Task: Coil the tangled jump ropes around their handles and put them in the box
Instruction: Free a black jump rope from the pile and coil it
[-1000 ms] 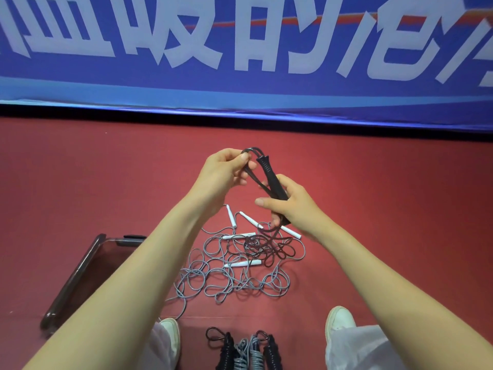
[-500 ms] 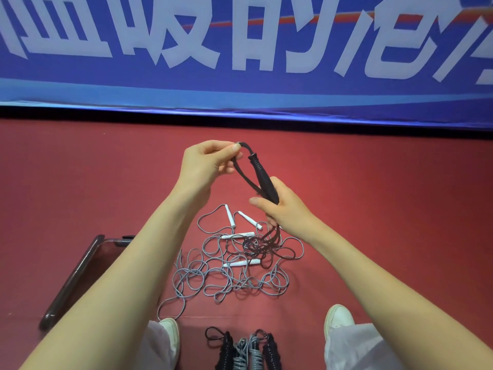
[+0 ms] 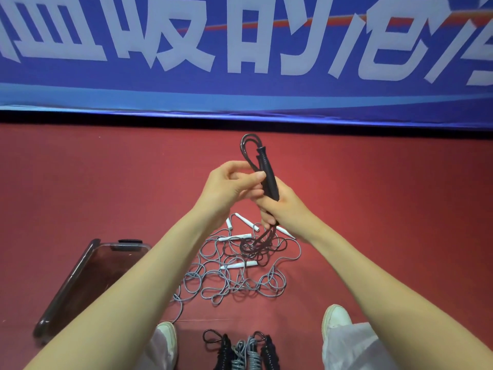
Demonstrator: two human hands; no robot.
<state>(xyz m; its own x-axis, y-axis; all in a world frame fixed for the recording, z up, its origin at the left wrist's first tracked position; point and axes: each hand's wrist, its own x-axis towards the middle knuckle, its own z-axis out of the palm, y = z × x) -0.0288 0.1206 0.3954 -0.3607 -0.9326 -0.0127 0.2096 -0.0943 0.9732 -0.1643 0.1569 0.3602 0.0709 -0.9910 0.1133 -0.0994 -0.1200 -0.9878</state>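
Head view: both hands are raised over the red floor [image 3: 386,209], close together, fingers touching. The right hand [image 3: 286,209] curls its fingers round the lower part of the black handles [image 3: 268,172], 2 held side by side, roughly upright. From under it the black rope [image 3: 253,247] hangs down to a dark tangle on the floor. The left hand [image 3: 229,184] pinches the same rope btwn thumb & forefinger, right against the handles; above the handle tops the rope makes a narrow loop. The dark tangle lies on top of the grey ropes [image 3: 234,283], a loose messy heap w/ several white handles [image 3: 246,222] at its far side. The box [image 3: 76,275], dark see-through plastic w/ a latch on its far edge, sits on the floor left of the heap, partly hidden by the left forearm; can't tell what's inside. At the bottom edge, btwn 2 white shoes [image 3: 336,316], lie coiled ropes [image 3: 240,352], black & grey, side by side. A blue banner [image 3: 240,84] w/ big white characters runs along the back
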